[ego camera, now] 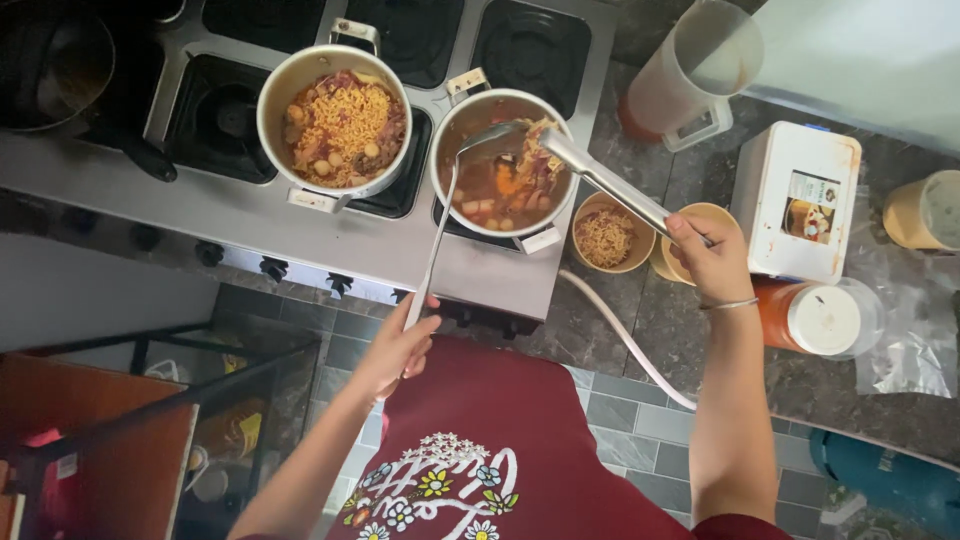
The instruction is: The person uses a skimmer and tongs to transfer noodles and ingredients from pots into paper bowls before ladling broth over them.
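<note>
The left hand (400,345) is closed around the long handle of a ladle (450,190) and the right hand (712,258) is clamped on metal tongs (600,180), both tools reaching away from the hands into the soup pot (503,165), where the tongs appear to pinch a tuft of noodles, though steam and glare blur it. Beyond the left hand a second pot (335,115) sits full of noodles, untouched. Just left of the right hand one paper bowl (606,235) already holds noodles, while the bowl (700,240) under that hand looks unfilled.
</note>
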